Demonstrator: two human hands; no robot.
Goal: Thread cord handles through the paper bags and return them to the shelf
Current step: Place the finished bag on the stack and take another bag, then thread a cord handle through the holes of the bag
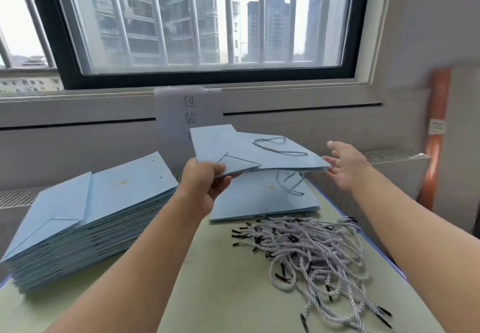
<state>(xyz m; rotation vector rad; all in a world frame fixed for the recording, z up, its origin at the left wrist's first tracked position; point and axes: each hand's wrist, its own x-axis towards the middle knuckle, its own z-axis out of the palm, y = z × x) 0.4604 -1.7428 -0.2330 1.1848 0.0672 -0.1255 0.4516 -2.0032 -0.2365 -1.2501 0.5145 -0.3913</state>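
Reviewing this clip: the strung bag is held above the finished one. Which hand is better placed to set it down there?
Probably the left hand: it grips the held bag at its folded end, above the finished bag. The right hand is open, fingers only touching the far corner, so it can just steady.

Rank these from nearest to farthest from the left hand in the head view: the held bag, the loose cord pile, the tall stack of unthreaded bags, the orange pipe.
1. Held bag: gripped by the left hand at its near corner.
2. Tall stack and cord pile: stack to the left, cords lower right; too close to call.
3. Orange pipe: far right, against the wall.
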